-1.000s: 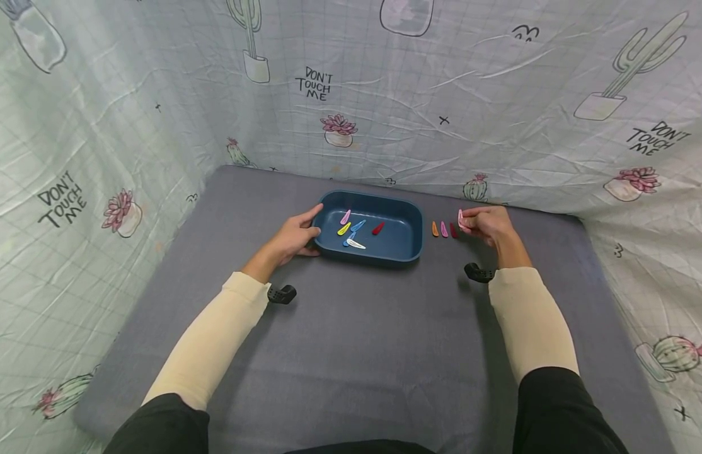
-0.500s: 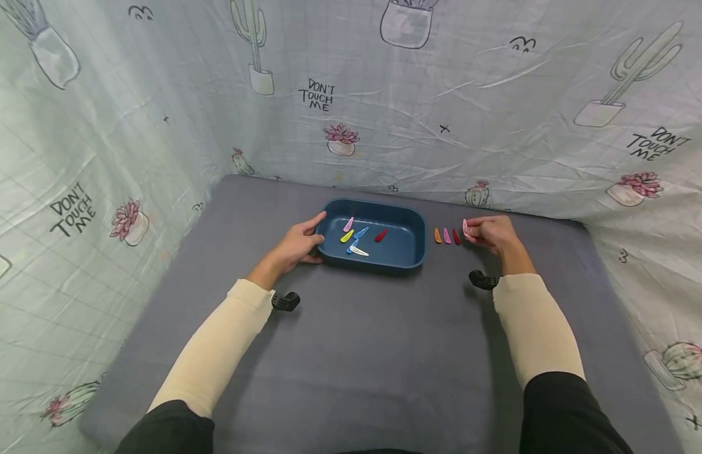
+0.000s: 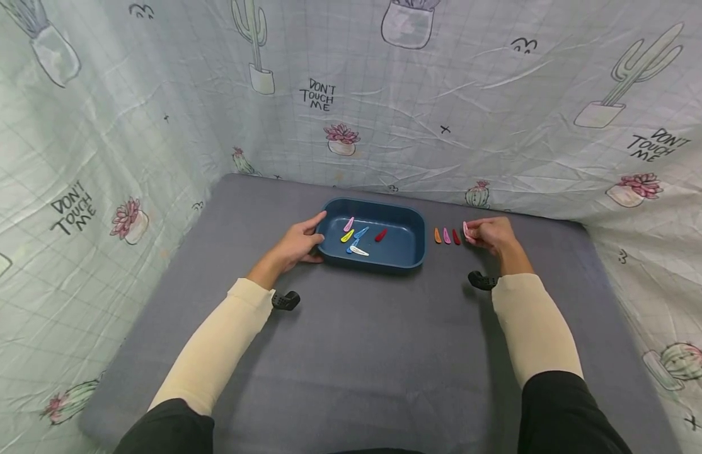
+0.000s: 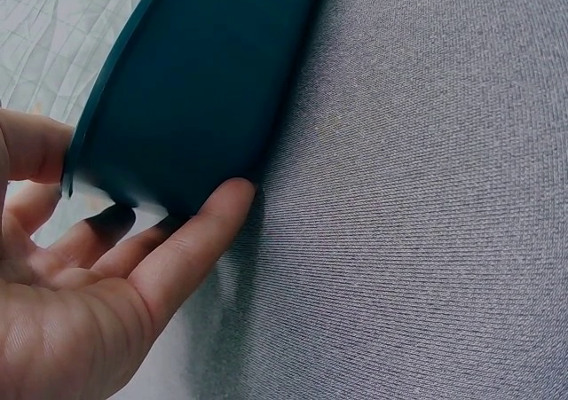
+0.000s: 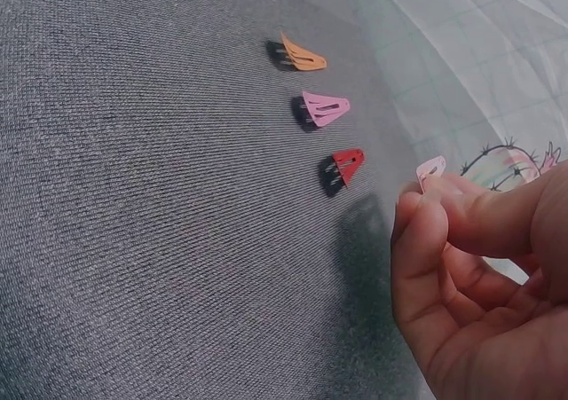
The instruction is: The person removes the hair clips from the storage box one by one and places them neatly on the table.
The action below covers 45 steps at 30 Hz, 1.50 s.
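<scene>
My left hand (image 3: 300, 244) grips the left end of a dark blue tray (image 3: 372, 267); in the left wrist view its fingers (image 4: 182, 256) lie along the tray's outer wall (image 4: 200, 90). Between thumb and fingertips, my right hand (image 3: 494, 236) pinches a light pink hair clip (image 5: 431, 167), partly covered by the fingers. Left of that hand, three snap clips lie in a row on the cloth: an orange clip (image 3: 438, 235), a pink clip (image 3: 447, 236) and a red clip (image 3: 455, 237).
Inside the tray lie several more clips, among them a yellow clip (image 3: 347, 236), a white clip (image 3: 359, 251) and a dark red clip (image 3: 381, 235). Grey cloth (image 3: 379, 353) covers the table. A cactus-print curtain (image 3: 408, 120) hangs behind and at both sides.
The view has tilted slightly since the first frame. The right hand still holds the light pink clip beside the row, and the left hand stays on the tray.
</scene>
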Motion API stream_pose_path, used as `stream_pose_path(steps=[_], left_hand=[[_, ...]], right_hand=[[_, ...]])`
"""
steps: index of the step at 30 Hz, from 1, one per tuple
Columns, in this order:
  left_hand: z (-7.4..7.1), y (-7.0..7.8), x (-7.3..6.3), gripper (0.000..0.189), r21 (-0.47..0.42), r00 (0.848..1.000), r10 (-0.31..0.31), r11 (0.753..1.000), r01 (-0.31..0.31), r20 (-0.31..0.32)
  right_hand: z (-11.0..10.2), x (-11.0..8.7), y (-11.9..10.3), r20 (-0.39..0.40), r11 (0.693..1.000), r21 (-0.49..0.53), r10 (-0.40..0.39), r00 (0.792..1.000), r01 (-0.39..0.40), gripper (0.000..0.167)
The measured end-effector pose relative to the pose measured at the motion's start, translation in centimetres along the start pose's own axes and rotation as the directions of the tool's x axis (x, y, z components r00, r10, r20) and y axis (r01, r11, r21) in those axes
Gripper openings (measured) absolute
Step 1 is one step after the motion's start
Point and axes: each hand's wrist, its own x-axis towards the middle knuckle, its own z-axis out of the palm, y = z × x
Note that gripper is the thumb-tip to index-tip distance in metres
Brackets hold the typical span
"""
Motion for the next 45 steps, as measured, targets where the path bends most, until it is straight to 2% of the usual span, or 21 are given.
stream_pose_path(steps=[9,20,33,45], left_hand=[[0.1,0.1,0.0,0.070,0.000,1.000,-0.005,1.000,0.005,0.000],[0.0,0.4,-0.2,0.069,0.002,1.000,-0.004,1.000,0.004,0.003],[0.0,0.1,0.0,0.069,0.015,1.000,-0.005,1.000,0.005,-0.011],[0.1,0.1,-0.1,0.069,-0.003,1.000,-0.004,1.000,0.004,0.003]], right_hand=[[0.1,0.4,0.3,-0.029,1.000,-0.016,0.000,1.000,-0.001,0.043],[0.0,0.3,0.6,-0.023,1.000,0.002,0.008,1.000,-0.008,0.047],[-0.2,0.1,0.8,-0.030,0.999,0.038,0.032,0.999,-0.031,0.037],[-0.3,0.0,1.3,-0.018,0.999,0.007,0.038,0.999,-0.038,0.046]])
